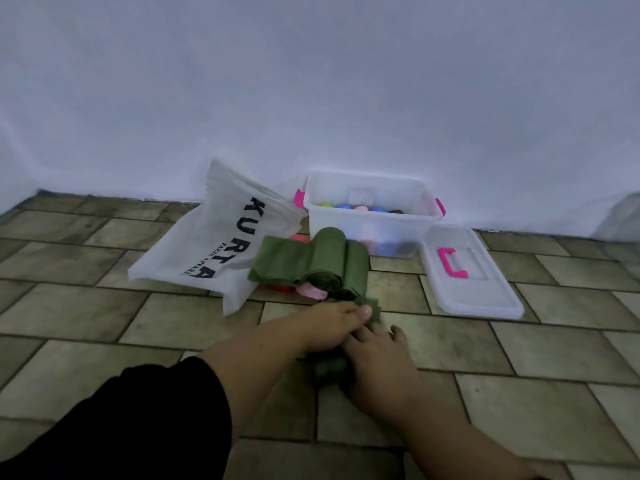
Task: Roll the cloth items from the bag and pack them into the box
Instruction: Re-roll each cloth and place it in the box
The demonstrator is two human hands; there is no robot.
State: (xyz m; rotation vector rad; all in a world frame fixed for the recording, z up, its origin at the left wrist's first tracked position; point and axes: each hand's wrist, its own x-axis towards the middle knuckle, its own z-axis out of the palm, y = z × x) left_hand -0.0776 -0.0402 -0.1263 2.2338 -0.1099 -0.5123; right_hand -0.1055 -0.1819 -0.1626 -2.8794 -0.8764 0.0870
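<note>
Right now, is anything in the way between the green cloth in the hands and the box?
Yes. A pile of green cloths lies on the floor directly in front of the open box, between it and the green cloth under both hands. The lid lies off, aside.

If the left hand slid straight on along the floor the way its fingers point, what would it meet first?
Probably the pink rolled cloth lying under the pile of olive-green cloths, just beyond the left hand; the clear plastic box is behind. Depth is hard to judge here.
</note>
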